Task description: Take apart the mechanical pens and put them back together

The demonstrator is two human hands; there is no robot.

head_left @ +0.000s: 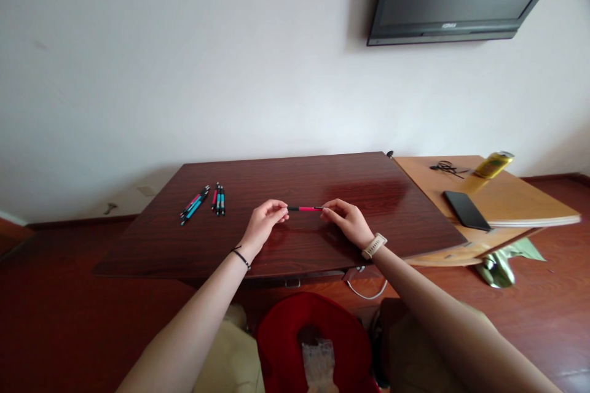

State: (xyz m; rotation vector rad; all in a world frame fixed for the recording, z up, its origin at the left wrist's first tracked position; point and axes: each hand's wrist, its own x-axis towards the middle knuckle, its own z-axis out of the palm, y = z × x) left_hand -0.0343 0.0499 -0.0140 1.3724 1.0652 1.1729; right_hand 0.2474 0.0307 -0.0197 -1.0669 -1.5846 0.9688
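Forearms [191, 325]; both grips [262, 224] [349, 221] pinch pen [308, 209].

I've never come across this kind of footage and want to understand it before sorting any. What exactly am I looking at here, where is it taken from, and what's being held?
There is no machine here: you see a person's two bare hands. The single picture comes from a camera worn on the head, looking forward and down, so the forearms reach in from the bottom edge.

The left hand and right hand hold a black-and-pink pen by its opposite ends, above a dark wooden table. On its left side lie a slanted group of pens and, beside it, a second group.

To the right, a lighter table bears a yellow can and a flat black device.
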